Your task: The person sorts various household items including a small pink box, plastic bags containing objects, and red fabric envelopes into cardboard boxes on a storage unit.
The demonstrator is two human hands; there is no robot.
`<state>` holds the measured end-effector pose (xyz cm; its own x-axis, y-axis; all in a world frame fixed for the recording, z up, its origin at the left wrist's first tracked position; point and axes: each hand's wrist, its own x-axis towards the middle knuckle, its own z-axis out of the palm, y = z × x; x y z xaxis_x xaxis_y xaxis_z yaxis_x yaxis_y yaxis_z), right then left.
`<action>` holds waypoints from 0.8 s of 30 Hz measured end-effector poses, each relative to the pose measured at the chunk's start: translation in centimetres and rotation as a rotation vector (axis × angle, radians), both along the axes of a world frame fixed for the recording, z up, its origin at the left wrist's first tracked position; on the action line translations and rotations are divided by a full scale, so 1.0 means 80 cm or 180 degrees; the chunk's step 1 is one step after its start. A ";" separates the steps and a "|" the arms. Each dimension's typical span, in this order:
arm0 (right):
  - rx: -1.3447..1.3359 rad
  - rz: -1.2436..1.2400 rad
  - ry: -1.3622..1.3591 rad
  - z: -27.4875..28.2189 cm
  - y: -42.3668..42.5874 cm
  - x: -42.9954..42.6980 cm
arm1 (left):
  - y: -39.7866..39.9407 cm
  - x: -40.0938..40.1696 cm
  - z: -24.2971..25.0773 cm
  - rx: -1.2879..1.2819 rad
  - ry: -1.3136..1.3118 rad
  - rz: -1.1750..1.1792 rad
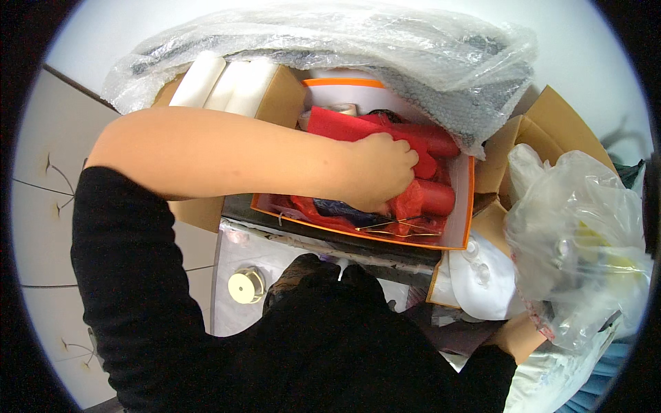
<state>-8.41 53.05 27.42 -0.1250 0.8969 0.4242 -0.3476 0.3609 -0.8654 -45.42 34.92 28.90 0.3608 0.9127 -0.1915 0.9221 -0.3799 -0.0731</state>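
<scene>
My left hand point(384, 170) reaches down into an orange-rimmed box point(469, 201). Its fingers are curled over red material, and the fingertips are hidden, so whether they grip anything does not show. Around it lie red fabric point(330, 123), red rolls point(438, 197), crinkled red film point(409, 204), a dark blue bundle point(343, 209) and thin gold-coloured wire pieces point(397, 227). On the right, my forearm passes behind a clear plastic bag point(573, 242) with something yellow inside. The bag covers my right hand, leaving its grip unseen.
Bubble wrap point(330, 36) hangs over the box's back edge. White rolls point(199, 80) stand in a cardboard box point(281, 93) at left. An open cardboard carton point(552, 124) and a white rounded item point(483, 279) are at right. A cream-coloured round object point(245, 286) sits lower left.
</scene>
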 end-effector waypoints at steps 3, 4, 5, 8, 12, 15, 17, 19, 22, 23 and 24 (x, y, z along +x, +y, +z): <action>-0.0007 0.0032 0.0017 0.000 -0.002 0.002 | 0.019 0.001 -0.015 -0.0226 0.0000 0.0053; -0.0007 0.0026 0.0039 0.000 -0.005 0.003 | 0.025 -0.001 -0.017 -0.0415 -0.0147 0.0121; -0.0015 0.0055 0.0050 -0.001 -0.003 0.001 | 0.026 0.000 -0.007 -0.0420 -0.0149 0.0131; -0.0024 0.0082 0.0058 0.000 -0.007 0.001 | 0.034 -0.007 0.033 -0.0941 -0.0840 0.0898; -0.0071 0.0229 0.0107 -0.011 0.001 -0.009 | 0.024 -0.037 0.071 -0.0693 -0.1072 0.1109; -0.0038 0.0129 0.0111 -0.003 -0.012 -0.002 | 0.025 -0.042 0.095 -0.0965 -0.1295 0.1363; -0.0030 0.0146 0.0121 -0.003 -0.014 -0.003 | 0.025 -0.040 0.097 -0.0957 -0.1315 0.1304; -0.0035 0.0181 0.0136 -0.005 -0.013 -0.006 | 0.024 -0.043 0.094 -0.0920 -0.1349 0.1243; -0.0032 0.0179 0.0138 -0.005 -0.013 -0.005 | 0.027 -0.041 0.095 -0.0953 -0.1325 0.1192; -0.0038 0.0171 0.0146 -0.004 -0.014 -0.005 | 0.027 -0.038 0.096 -0.1009 -0.1265 0.1211; -0.0038 0.0150 0.0149 -0.004 -0.016 -0.005 | 0.028 -0.035 0.094 -0.1009 -0.1262 0.1193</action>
